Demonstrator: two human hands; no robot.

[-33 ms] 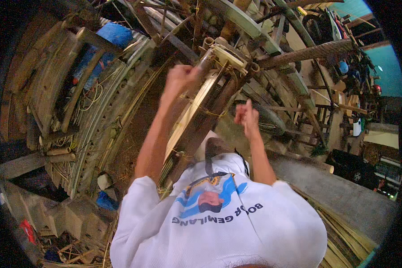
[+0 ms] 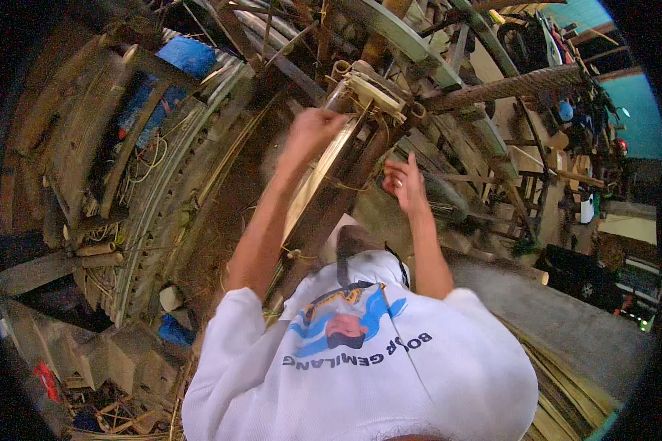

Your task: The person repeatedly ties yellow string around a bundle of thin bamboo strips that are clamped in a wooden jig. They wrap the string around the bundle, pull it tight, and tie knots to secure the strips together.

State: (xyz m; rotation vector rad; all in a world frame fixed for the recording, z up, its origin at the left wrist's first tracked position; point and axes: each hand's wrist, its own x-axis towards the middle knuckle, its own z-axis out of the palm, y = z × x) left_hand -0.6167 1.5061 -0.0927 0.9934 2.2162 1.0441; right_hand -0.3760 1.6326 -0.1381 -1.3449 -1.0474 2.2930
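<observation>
Left hand (image 2: 316,134): moved right, now closer over the strip; slightly blurred.
Right hand (image 2: 406,180): up a touch; fingers clearer than in the earlier frame.
Hands, count: 2, both the wearer's, well apart, one on each side of the beam.
Left grip: fingers folded in, fist-like, at the strip's upper part; can't tell if it's pinching the strip or just touching.
Right grip: loosely spread, index raised, other fingers part bent; over the area off the beam's right edge.
Ring (image 2: 399,182): 1, on right hand.
Strip (image 2: 318,179): 1 long pale piece, wood or bamboo, can't tell which; slanted along the beam's left edge, upper end near the block, lower stretch just beside left forearm.
Beam (image 2: 366,156): 1, dark, runs slantwise from the block down toward the wearer.
Block (image 2: 375,97): 1, pale, set crosswise at the beam's far end.
Tube ends: 2 by the block, one left tube end (image 2: 340,68) and one right tube end (image 2: 418,110).
Short tubes (image 2: 99,260): 2 at far left, one above the other.
Blue sheet (image 2: 186,55): 1 piece, upper left, on the wood pile.
Blue cloth (image 2: 175,330): 1, lower left.
Red item (image 2: 45,380): 1, lower-left corner; too small to identify.
Shirt (image 2: 419,397): 1, white, printed front, 2 sleeves in view.
</observation>
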